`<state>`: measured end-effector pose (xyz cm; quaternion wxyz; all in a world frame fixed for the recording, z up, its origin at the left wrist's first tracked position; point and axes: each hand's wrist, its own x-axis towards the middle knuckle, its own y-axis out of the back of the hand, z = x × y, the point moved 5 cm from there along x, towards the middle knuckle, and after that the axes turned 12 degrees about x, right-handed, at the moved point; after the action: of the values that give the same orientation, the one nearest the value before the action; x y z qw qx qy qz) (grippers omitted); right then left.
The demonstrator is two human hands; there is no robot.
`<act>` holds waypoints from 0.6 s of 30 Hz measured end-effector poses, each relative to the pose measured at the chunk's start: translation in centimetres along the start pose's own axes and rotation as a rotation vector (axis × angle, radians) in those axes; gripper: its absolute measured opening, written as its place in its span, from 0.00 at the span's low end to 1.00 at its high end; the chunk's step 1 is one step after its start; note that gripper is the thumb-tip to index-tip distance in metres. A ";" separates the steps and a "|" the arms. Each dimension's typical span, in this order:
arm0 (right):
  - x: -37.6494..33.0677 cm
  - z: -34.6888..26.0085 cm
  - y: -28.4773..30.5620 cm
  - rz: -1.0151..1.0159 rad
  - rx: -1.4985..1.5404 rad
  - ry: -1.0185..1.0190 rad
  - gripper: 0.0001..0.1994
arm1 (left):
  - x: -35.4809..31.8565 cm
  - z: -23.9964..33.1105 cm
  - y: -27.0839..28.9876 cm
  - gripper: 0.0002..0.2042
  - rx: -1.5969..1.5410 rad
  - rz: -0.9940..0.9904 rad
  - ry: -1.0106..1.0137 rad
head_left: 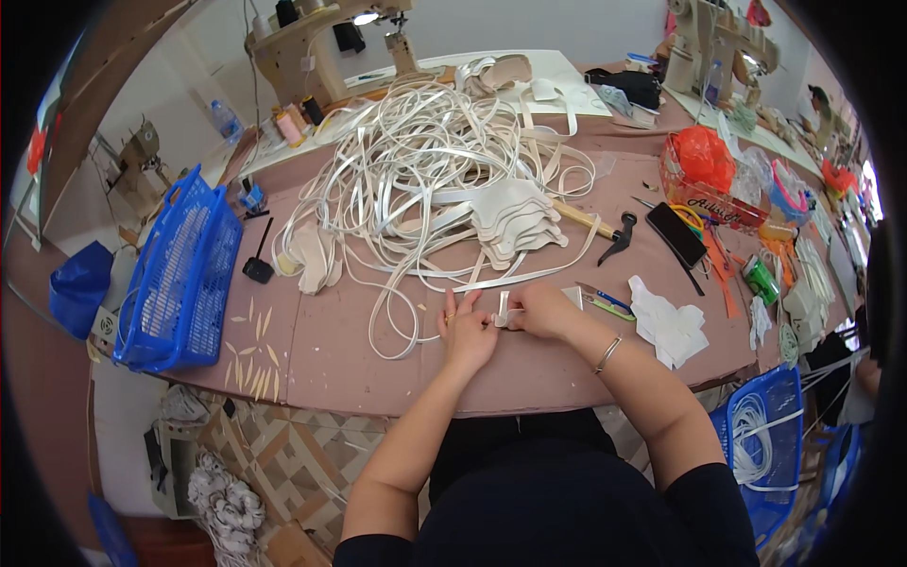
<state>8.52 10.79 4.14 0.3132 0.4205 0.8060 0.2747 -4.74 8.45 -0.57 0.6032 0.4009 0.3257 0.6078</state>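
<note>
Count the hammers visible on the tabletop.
1: the hammer lies right of the stack of cream pieces, beyond the right hand. Others may be hidden beneath the tangled straps.

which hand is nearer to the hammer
Right. The right hand is below the hammer and slightly left of it in the picture; the left hand is farther left and lower.

Strap heap (425, 146) blocking beyond the hands (470, 337) (542, 310), white scraps (673, 326) right, one loop (383, 355) left, then open table (326, 364) to pale slivers (273, 355)
</note>
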 end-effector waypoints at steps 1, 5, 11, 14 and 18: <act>0.1 -0.1 -0.2 -0.009 -0.015 -0.003 0.14 | 0.0 0.0 0.1 0.08 -0.012 -0.018 0.002; 1.1 1.3 -0.8 0.147 -0.168 0.023 0.14 | -0.8 0.1 0.8 0.08 -0.047 -0.001 -0.051; 1.3 1.2 -1.0 0.162 -0.158 0.028 0.13 | -1.5 0.3 1.4 0.07 -0.062 0.079 -0.013; 0.7 0.6 -0.4 0.071 -0.096 -0.009 0.14 | -1.7 0.3 1.0 0.09 -0.021 0.095 -0.014; 0.5 0.2 -0.2 0.082 -0.162 0.027 0.16 | -1.7 0.3 1.0 0.09 -0.016 0.085 0.000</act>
<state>8.33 11.15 3.71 0.3236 0.4228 0.7674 0.3573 -5.05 6.72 0.34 0.5801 0.4094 0.3035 0.6354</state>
